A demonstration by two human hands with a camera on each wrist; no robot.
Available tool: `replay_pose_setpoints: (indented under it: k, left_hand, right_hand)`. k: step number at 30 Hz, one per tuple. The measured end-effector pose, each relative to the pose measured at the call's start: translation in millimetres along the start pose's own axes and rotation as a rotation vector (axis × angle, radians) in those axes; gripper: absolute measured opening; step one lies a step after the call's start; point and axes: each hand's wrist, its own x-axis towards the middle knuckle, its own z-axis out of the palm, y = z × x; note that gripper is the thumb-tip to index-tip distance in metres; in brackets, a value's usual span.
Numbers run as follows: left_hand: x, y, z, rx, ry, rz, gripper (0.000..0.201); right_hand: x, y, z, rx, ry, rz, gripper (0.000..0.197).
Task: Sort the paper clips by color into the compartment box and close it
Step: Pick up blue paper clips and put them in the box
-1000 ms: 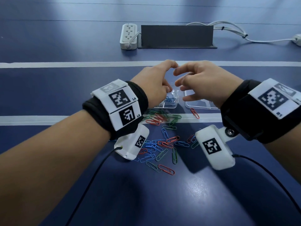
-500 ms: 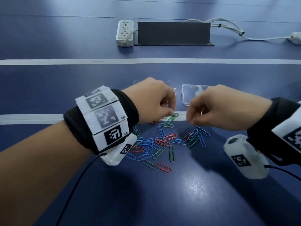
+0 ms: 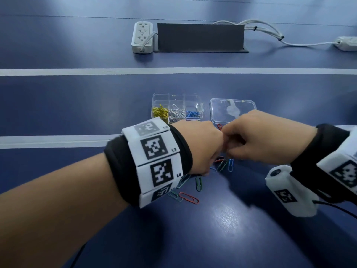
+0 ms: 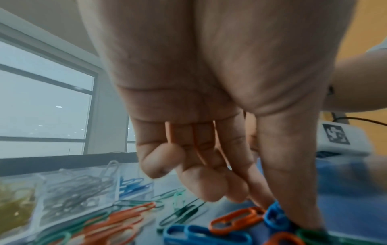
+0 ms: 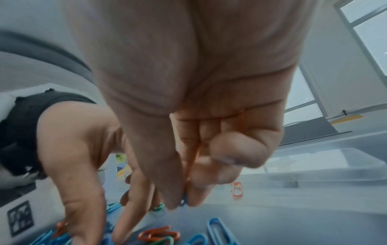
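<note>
- Blue table carries a clear compartment box beside its lid.
- Loose paper clips lie nearer.
- Left hand pinches a blue clip.
- Right hand pinches another clip, colour unclear.

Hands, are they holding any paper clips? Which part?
The left hand pinches a blue clip by one end; the right hand pinches a bluish clip, mostly hidden.
</note>
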Motion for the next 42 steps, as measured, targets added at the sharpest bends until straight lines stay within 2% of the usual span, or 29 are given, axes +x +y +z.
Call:
replay_pose_setpoints:
  k: [5,9,12,15,18,20,22,26,29,32,33,35,39,42]
  left_hand:
    - [-1.2,-2.2,2.7,-0.047,-0.001,0.035,0.016]
    - [2.5,0.1,-2.7,-0.09,0.064,0.062,0.005]
    - [9.3,4.9,-4.1,-0.057,0.09,0.093,0.021]
    - [13.8,7.2,-4.7,-0.052,0.047,0.115,0.036]
    - [16.9,11.8,-5.0,-0.059,0.026,0.168,0.04]
    - [20.8,17.3,-3.7,0.003,0.016,0.197,0.039]
    - [26.9,23.4,-1.5,0.085,0.013,0.212,0.036]
    - [33.4,33.8,-2.9,0.176,-0.021,0.193,0.031]
    - [30.6,38.4,-4.8,0.235,-0.035,0.185,0.029]
    - [27.2,38.1,-5.8,0.245,-0.047,0.179,0.016]
    - [26.7,36.8,-6.3,0.241,-0.04,0.179,0.011]
    - [25.3,32.8,-7.9,0.195,-0.014,0.185,0.014]
    - [19.6,8.4,-13.2,-0.017,0.123,0.119,0.017]
    - [12.8,-19.7,-19.5,-0.058,0.223,-0.013,0.015]
  right_hand:
    - [-8.6,10.3,1.6,-0.048,0.073,0.062,0.028]
    - [-13.5,10.9,12.0,-0.13,0.07,0.043,0.01]
    - [-14.4,7.1,12.3,-0.185,0.046,0.033,0.008]
    - [-15.8,8.4,11.2,-0.13,0.056,0.062,0.021]
    - [-16.9,12.8,12.0,-0.097,0.076,0.115,0.022]
    - [-17.8,16.5,12.1,-0.088,0.092,0.148,0.022]
    - [-18.3,21.2,12.7,-0.076,0.099,0.174,0.01]
    - [-21.0,24.1,11.0,-0.046,0.085,0.192,0.009]
    - [-22.0,22.0,6.9,-0.043,0.053,0.195,0.031]
    - [-19.5,21.9,5.3,-0.026,0.056,0.191,0.034]
    - [-18.2,21.3,3.7,-0.018,0.066,0.196,0.033]
    - [-14.4,19.6,-1.5,0.011,0.1,0.2,0.029]
    - [-2.7,9.9,-14.6,0.095,0.197,0.162,0.015]
    - [15.5,4.3,-18.4,0.146,0.269,0.143,0.027]
